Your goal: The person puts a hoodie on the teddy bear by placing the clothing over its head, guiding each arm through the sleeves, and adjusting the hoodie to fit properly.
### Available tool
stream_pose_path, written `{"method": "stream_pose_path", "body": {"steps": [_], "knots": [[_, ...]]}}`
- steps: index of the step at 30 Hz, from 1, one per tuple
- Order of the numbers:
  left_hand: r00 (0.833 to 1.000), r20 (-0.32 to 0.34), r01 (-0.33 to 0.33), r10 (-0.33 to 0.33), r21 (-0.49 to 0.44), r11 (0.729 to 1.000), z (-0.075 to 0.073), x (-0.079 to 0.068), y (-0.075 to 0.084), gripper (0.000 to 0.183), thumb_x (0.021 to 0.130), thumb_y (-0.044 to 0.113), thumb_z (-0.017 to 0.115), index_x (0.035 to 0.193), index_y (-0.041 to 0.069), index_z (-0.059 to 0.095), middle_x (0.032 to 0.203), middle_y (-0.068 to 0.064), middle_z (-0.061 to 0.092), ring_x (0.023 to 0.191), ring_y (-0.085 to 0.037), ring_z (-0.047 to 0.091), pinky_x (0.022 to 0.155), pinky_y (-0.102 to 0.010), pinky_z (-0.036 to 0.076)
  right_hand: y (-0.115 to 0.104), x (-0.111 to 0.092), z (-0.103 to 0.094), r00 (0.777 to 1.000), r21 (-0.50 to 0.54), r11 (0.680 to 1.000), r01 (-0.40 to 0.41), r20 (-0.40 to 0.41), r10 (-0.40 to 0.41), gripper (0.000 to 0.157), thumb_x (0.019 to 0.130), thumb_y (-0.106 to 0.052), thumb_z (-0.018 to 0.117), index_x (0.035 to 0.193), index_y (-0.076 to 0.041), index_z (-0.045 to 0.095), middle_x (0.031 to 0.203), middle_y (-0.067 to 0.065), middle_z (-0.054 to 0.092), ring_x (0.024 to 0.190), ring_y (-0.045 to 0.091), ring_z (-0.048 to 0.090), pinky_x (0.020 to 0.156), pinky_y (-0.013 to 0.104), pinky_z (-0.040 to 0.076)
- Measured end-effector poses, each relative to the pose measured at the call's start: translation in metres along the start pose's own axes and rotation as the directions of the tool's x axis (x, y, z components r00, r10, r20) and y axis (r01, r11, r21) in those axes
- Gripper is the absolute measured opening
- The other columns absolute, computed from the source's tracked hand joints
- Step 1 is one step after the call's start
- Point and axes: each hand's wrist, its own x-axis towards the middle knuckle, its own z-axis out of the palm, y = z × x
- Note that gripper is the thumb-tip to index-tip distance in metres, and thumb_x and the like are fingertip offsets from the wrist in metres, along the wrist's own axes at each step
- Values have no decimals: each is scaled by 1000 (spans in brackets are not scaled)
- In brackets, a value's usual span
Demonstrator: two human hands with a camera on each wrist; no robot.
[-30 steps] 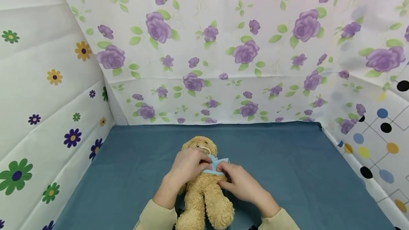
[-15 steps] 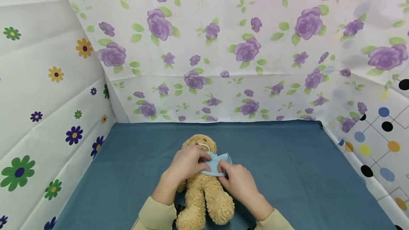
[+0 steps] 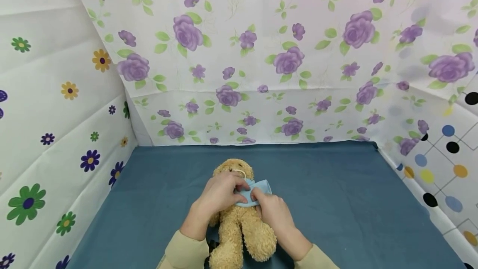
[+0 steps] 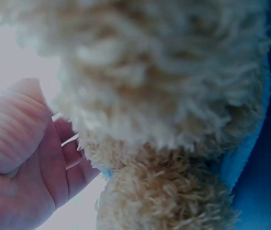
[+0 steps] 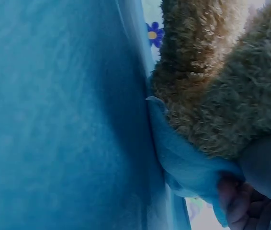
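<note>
A curly tan teddy bear (image 3: 257, 235) lies on its back, head toward the far side. It has a small light-blue shirt (image 3: 264, 186) on its chest. A thin pale cord (image 3: 240, 172) loops below the face. My left hand (image 3: 219, 192) pinches the shirt's front between thumb and fingers at the bear's chest, hiding part of the muzzle. On the other side, my right hand (image 3: 274, 213) grips the shirt's lower edge, its curled fingers also showing in the right wrist view beside the blue fabric (image 5: 188, 163). In the left wrist view, the bear's fur (image 4: 164, 191) fills most of the picture.
A dark teal cloth (image 3: 336, 202) covers the table under the bear. Flowered sheets (image 3: 261, 74) stand as walls at the back and left, and a dotted sheet (image 3: 444, 186) is on the right. A small black item (image 3: 213, 244) shows beside the bear's leg.
My right hand has pulled the shirt's side outward and down, so more blue fabric spreads to the right. The left hand stays at the chest. The bear has barely shifted.
</note>
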Motion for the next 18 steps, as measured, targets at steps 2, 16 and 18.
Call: {"method": "stream_pose_path", "body": {"steps": [2,16,18], "knots": [[1000,-5,-10,10,-3,1000,1,0,-1,23,85,31,93,104,23,84,90,10,65,78,-6,55,65,-27,48,-1,2,2,1000,-39,999,-15,0,15,33,95,1,79,92,-17,51,57,-5,37,45,9,28,46,24,22],[999,-16,32,-34,-116,993,6,-1,1,9,97,30,83,101,22,83,78,17,60,64,-3,51,58,-28,45,5,10,-36,945,170,981,-96,324,37,22,98,-8,76,97,-24,60,60,-7,47,48,8,38,48,27,28],[998,-40,50,-54,-94,994,7,-1,1,11,98,38,80,97,27,81,75,18,59,61,-2,51,56,-27,44,11,12,-51,898,314,940,-137,439,-16,17,102,-10,72,111,-24,66,67,-10,57,53,6,49,51,27,36]]}}
